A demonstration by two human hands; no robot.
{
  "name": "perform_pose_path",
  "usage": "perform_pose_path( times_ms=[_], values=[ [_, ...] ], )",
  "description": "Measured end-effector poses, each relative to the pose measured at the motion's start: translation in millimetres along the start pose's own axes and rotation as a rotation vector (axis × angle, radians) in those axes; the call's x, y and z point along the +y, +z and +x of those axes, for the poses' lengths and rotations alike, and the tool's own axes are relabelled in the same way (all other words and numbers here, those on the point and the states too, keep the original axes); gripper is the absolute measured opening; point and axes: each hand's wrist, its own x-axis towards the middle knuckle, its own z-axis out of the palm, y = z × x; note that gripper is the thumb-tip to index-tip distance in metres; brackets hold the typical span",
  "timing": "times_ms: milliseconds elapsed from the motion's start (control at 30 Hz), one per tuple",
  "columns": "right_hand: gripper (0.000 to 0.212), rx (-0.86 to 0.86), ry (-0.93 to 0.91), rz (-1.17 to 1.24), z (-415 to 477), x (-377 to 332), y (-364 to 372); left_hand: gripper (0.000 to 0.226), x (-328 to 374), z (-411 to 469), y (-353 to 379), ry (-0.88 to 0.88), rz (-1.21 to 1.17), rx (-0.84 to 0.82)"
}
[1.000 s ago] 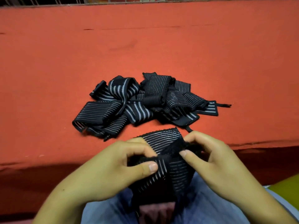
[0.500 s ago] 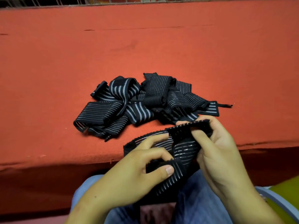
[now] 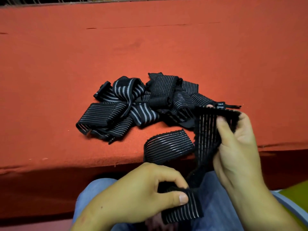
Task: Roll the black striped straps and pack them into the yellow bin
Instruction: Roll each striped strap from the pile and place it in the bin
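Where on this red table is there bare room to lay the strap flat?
Bare red table lies left of the strap pile, behind it to the far edge, and right of it. Crowded: the near edge, where the held strap loops.

A wide surface (image 3: 166, 50) is covered in orange-red felt, and a thin dark seam (image 3: 158, 26) is seen near its far side. A wire grille (image 3: 50, 0) is glimpsed beyond. Blue denim (image 3: 216, 210) is seen below the near edge.

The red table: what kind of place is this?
Probably a packing workbench: a table under red cloth, a pile of striped straps on it, and a yellow bin at lower right.
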Motion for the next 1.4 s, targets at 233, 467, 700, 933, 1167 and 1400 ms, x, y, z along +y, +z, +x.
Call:
perform_pose_path(
  times_ms=[233,467,700,933,1167,1400],
  values=[
    [0.033,0.051,0.236,0.178,8,-2,-1,0.011,-4,-5,5,-0.039,0.080,-0.053],
    [0.029,-0.257,0.345,0.106,-10,-1,-2,0.004,2,-14,-27,0.096,-0.158,0.151],
    [0.024,-0.484,0.197,-0.174,-31,17,-4,0.015,2,-11,-32,0.069,-0.273,0.446],
    [0.023,-0.626,0.182,-0.277,-40,14,1,0.008,5,-5,-26,0.126,-0.116,0.624],
    [0.026,-0.715,0.226,-0.246,-43,10,5,0.008,-3,4,-20,0.116,-0.102,0.714],
    [0.028,-0.727,0.313,-0.226,-44,10,4,0.008,-6,6,-18,0.084,-0.161,0.748]
  ],
)
